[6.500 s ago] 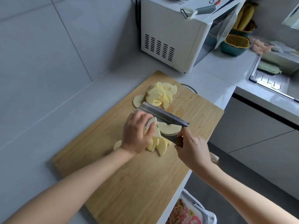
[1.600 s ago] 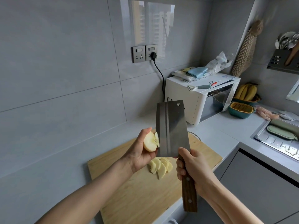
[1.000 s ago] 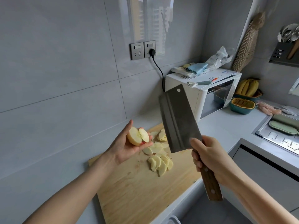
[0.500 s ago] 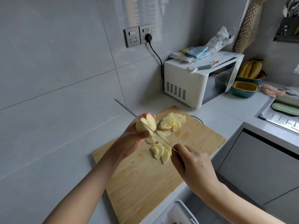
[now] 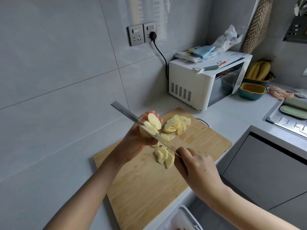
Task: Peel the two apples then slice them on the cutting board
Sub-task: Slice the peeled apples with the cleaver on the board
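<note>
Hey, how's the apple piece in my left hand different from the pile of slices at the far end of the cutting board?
The apple piece is one thick chunk; the far pile is many thin slices. The apple piece is held up in the left hand with the cleaver blade against it; the far pile lies untouched on the cutting board. Both show pale yellow flesh.

The right hand (image 5: 197, 165) hides the handle of the cleaver (image 5: 129, 116), the left hand (image 5: 136, 145) hides the underside of the apple half (image 5: 154, 121), and the bottom edge crops a white container (image 5: 184, 218).
</note>
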Tool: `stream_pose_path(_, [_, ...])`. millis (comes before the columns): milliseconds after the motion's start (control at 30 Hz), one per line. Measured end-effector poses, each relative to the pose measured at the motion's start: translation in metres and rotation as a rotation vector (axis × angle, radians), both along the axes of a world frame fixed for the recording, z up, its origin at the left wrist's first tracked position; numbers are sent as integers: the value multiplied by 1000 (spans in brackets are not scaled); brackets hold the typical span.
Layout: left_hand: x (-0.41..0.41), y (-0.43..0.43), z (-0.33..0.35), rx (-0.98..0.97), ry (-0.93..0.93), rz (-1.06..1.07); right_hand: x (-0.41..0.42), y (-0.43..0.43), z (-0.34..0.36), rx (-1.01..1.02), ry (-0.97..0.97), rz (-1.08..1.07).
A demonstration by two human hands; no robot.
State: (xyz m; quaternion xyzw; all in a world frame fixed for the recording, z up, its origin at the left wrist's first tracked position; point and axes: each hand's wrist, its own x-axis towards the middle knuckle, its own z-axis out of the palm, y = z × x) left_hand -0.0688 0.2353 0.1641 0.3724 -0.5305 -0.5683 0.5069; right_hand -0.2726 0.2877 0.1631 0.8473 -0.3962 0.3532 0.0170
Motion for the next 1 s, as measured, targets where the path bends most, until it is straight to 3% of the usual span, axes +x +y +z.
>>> stream_pose_path(67, [3,-4,-4,-23,-20,-8,1,-1,2,-4,-1,-3])
stream_pose_path(200, [8,-8,2,66,274,-213,2,-3,5,-28,-22,17])
stream_pose_path(267, [9,-8,8,75,313,-256,4,-4,9,-51,-17,19])
stream_pose_path(533, [8,-11,11,-47,21,39,14,-9,16,21,-21,-5])
stream_pose_path(700, [14,-12,17,48,186,-174,18,-9,19,21,-21,-2])
stream_pose_path(800, [10,-14,18,46,220,-174,19,-11,20,8,-5,-14])
stream_pose_path(933, [2,-18,16,-106,-125,67,19,-14,19,20,-5,-29])
stream_pose_path(1000, [1,-18,12,-118,-108,89,19,-14,18,26,-7,-36])
